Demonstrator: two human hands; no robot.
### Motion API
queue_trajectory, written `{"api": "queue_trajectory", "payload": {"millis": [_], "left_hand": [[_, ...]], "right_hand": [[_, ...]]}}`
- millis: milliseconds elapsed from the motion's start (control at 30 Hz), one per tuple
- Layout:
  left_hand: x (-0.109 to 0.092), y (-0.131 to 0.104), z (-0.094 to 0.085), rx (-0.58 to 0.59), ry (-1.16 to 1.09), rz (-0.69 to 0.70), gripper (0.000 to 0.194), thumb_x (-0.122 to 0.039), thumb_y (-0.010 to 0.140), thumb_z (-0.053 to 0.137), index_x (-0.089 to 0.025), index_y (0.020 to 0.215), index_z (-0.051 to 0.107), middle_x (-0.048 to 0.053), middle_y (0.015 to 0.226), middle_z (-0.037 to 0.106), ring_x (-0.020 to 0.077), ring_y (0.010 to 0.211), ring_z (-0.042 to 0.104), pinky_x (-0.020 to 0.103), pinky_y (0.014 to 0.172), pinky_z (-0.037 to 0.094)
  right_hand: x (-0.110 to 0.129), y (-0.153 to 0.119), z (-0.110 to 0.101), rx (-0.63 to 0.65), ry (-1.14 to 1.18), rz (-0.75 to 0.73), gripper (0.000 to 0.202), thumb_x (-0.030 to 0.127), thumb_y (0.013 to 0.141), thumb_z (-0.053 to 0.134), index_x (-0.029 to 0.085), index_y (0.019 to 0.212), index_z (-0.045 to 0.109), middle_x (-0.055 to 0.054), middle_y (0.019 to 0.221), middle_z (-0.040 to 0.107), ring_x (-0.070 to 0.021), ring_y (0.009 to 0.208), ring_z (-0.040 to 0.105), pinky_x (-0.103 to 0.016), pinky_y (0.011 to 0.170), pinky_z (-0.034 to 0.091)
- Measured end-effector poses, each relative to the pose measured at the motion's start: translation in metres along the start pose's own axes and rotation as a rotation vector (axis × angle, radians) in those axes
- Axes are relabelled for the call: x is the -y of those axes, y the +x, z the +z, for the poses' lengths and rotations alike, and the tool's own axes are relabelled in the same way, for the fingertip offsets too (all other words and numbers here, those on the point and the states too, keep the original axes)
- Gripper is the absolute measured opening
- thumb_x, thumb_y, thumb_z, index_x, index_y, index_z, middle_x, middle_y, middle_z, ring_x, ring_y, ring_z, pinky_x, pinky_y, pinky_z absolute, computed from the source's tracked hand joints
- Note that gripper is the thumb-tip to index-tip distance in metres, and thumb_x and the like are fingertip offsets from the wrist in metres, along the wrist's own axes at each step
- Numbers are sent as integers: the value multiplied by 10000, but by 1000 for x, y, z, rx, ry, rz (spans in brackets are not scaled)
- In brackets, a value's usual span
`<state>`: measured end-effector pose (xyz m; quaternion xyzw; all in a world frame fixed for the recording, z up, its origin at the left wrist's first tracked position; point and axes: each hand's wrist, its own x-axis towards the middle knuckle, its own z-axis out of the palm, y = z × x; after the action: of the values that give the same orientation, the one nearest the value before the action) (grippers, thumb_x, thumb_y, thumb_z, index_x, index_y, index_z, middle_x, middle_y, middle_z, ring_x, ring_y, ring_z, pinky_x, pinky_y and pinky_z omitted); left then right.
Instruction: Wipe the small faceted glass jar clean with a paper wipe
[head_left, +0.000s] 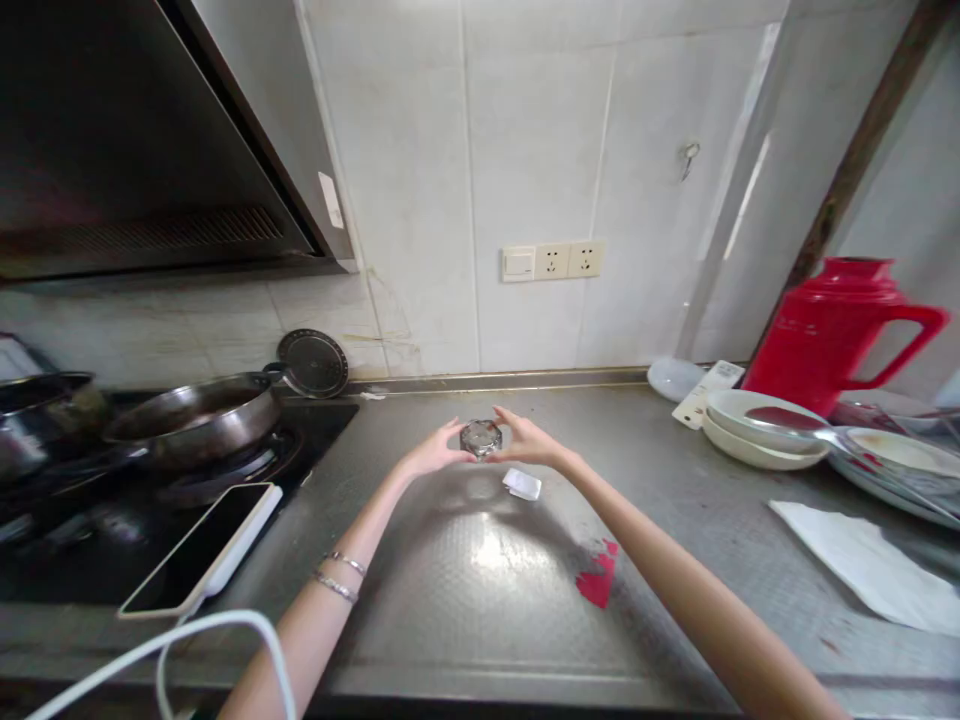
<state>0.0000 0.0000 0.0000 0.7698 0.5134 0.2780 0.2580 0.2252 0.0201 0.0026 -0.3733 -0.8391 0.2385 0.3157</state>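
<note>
A small round glass dish (481, 438) with a faceted rim is held between my two hands, a little above the metal counter (450, 610). My left hand (437, 449) grips its left side with thumb and fingers. On the other side, my right hand (523, 440) closes on the rim in the same way. Just below my right hand lies a small folded white piece (523, 484), perhaps cloth or paper. A torn red scrap (598, 575) rests on the counter beside my right forearm.
On the left, a black stove (247, 470) carries a steel pan (199, 420); a phone (201, 550) with a white cable (225, 617) overlaps its edge. At right stand a red thermos jug (832, 330) and stacked bowls (765, 450), with a white sheet (862, 565) in front.
</note>
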Motion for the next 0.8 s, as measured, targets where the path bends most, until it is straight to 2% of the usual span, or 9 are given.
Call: {"api": "queue_trajectory", "payload": {"millis": [167, 300, 533, 800], "left_hand": [[43, -33, -44, -24, 31, -84, 731, -414, 618, 774, -189, 1282, 567, 136, 1465, 373, 298, 1395, 275, 430, 1155, 205], [71, -56, -63, -46, 41, -129, 717, -418, 628, 763, -198, 1282, 567, 118, 1451, 399, 291, 1386, 299, 429, 1156, 197], [108, -71, -67, -21, 49, -168, 734, -438, 640, 744, -175, 1296, 548, 137, 1464, 371, 270, 1404, 262, 427, 1155, 187], [126, -68, -62, -17, 57, -179, 734, -443, 627, 753, -201, 1292, 555, 119, 1452, 401, 282, 1399, 272, 423, 1151, 202]], "right_hand": [[30, 36, 52, 66, 60, -36, 1067, 399, 544, 816, 88, 1429, 307, -186, 1264, 587, -332, 1211, 523, -461, 1045, 371], [42, 53, 86, 87, 67, -72, 1092, 393, 525, 829, 91, 1432, 303, -185, 1249, 597, -336, 1207, 525, -456, 1035, 381], [42, 64, 120, 144, 103, -56, 1137, 404, 502, 843, 53, 1429, 288, -207, 1252, 590, -345, 1226, 504, -455, 1040, 366], [33, 67, 132, 156, 121, -26, 1116, 385, 506, 853, 93, 1428, 296, -183, 1233, 611, -335, 1217, 517, -445, 1029, 369]]}}
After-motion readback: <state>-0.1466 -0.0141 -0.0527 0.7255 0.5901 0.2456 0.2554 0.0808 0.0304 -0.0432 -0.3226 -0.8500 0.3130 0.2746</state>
